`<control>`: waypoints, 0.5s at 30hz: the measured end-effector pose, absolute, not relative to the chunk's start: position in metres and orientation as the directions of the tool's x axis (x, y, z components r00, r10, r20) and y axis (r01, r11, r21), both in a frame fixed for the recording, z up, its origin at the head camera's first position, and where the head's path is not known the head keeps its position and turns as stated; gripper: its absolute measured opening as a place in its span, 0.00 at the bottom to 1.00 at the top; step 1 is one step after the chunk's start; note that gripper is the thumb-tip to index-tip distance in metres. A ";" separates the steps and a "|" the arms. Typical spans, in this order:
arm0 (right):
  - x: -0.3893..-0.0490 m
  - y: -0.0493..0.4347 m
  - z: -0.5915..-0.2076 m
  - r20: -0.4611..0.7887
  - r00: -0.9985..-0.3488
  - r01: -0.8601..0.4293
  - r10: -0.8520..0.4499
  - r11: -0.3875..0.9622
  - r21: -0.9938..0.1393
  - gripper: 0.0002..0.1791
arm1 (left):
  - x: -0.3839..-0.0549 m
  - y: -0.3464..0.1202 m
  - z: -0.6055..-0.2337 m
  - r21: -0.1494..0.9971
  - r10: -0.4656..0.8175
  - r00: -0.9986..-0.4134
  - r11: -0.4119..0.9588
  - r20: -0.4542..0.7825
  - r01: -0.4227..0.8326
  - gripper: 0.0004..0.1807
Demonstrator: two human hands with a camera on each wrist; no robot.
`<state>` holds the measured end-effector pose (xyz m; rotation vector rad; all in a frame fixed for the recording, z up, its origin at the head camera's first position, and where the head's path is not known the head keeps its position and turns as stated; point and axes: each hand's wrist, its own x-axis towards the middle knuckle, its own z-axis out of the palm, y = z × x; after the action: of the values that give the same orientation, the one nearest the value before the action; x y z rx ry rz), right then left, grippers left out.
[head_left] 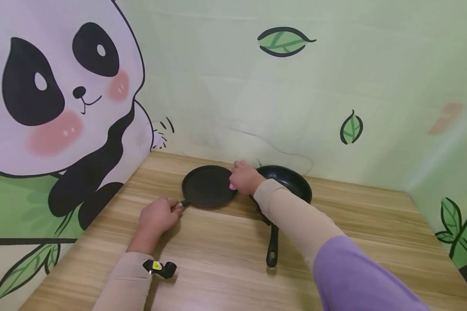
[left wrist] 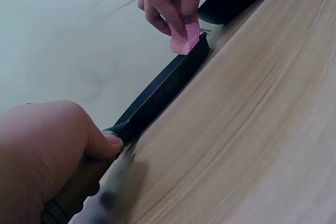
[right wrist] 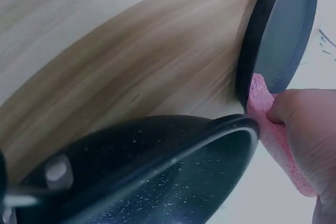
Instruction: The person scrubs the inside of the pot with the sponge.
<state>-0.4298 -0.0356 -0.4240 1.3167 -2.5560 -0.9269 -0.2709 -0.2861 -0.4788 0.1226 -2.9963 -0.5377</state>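
Note:
A flat, round black griddle pan (head_left: 208,188) sits toward the back of the wooden table. My left hand (head_left: 159,216) grips its handle (left wrist: 84,182), thumb along the top near the pan body. At the pan's right rim, my right hand (head_left: 246,178) pinches a pink sponge (right wrist: 273,135). In the left wrist view the sponge (left wrist: 184,40) hangs over the far rim, right at the edge. Just right of that hand stands a deeper black frying pan (head_left: 292,181), partly hidden by the right forearm, its handle (head_left: 272,246) pointing toward me.
The wooden table (head_left: 218,255) meets a printed backdrop wall (head_left: 218,86) right behind both pans. On the left, another wall shows a large panda picture (head_left: 81,95). The frying pan's rim (right wrist: 231,121) stands close beside the sponge in the right wrist view.

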 end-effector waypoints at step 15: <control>-0.420 -0.026 -0.414 -0.170 -0.469 -0.874 -0.867 0.428 0.229 0.13 | -0.272 -0.287 -0.475 0.390 -0.147 -0.989 0.912 0.024 -0.127 0.20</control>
<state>-0.4198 -0.0256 -0.4137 1.6324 -2.6762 -0.4546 -0.2721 -0.2866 -0.4746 0.2165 -3.0200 -0.6107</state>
